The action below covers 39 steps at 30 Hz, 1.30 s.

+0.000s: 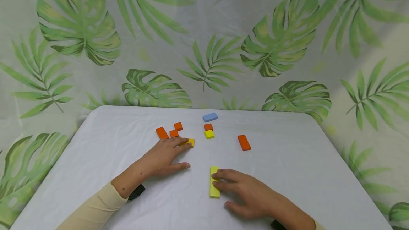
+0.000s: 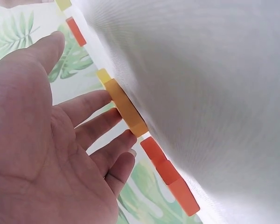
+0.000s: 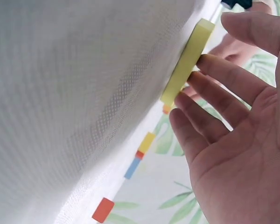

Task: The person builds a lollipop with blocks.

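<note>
My left hand lies low over the table with its fingertips on an amber block, which the fingers partly cover in the head view. In the left wrist view three fingertips meet the side of this amber block, the thumb held well apart. My right hand has its fingertips on a long pale yellow block lying lengthwise away from me. The right wrist view has those fingers spread along the flat yellow block, its thumb off to the side.
Past the left hand lie two small orange blocks and a longer orange block. Farther back in the middle are a blue block, a small red-orange block and a short yellow block. Another orange block lies right on the white-covered table.
</note>
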{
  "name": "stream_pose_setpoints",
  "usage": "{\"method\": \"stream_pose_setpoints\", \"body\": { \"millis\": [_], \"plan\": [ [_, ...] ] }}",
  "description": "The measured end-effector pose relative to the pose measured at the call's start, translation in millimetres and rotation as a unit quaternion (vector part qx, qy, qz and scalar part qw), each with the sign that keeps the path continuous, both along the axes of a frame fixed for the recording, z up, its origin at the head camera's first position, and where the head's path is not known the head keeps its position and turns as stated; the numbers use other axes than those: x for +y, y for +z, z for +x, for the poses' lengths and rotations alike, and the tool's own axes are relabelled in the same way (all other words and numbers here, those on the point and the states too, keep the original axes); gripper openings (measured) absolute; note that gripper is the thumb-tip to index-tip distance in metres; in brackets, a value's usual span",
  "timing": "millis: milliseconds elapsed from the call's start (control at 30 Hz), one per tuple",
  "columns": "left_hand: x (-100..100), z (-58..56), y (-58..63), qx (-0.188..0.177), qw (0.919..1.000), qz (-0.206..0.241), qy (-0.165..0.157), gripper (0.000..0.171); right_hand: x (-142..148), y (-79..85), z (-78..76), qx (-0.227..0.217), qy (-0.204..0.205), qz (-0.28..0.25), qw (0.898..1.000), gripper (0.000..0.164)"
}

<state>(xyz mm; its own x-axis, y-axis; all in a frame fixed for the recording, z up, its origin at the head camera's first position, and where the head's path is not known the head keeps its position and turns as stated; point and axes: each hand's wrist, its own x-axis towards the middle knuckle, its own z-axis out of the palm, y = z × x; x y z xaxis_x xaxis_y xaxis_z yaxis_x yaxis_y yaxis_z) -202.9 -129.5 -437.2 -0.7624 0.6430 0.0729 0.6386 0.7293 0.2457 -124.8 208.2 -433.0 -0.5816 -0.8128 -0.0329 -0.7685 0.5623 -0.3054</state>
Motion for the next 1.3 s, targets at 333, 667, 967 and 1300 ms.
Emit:
{"method": "stream_pose_setpoints", "body": {
  "millis": [333,667,967,1300],
  "plan": [
    [-0.1,-1.2,2.2,0.0,1.0,-0.007,0.001,0.07,-3.8,-1.5,-10.5,-0.005,0.004,-0.006,1.0,0.055],
    [0.7,-2.3,1.7,0.007,1.0,-0.007,-0.001,0.07,-7.0,-2.3,-20.5,-0.002,0.006,-0.012,1.0,0.055],
    [1.3,-2.7,1.4,0.002,1.0,-0.006,-0.004,0.071,-12.4,-0.3,-29.8,-0.02,-0.005,-0.003,1.0,0.055],
    [1.4,-3.5,0.6,0.001,0.9999,0.004,-0.013,0.072,-17.8,0.3,-38.7,-0.018,-0.005,-0.004,1.0,0.054]
  ]
}}
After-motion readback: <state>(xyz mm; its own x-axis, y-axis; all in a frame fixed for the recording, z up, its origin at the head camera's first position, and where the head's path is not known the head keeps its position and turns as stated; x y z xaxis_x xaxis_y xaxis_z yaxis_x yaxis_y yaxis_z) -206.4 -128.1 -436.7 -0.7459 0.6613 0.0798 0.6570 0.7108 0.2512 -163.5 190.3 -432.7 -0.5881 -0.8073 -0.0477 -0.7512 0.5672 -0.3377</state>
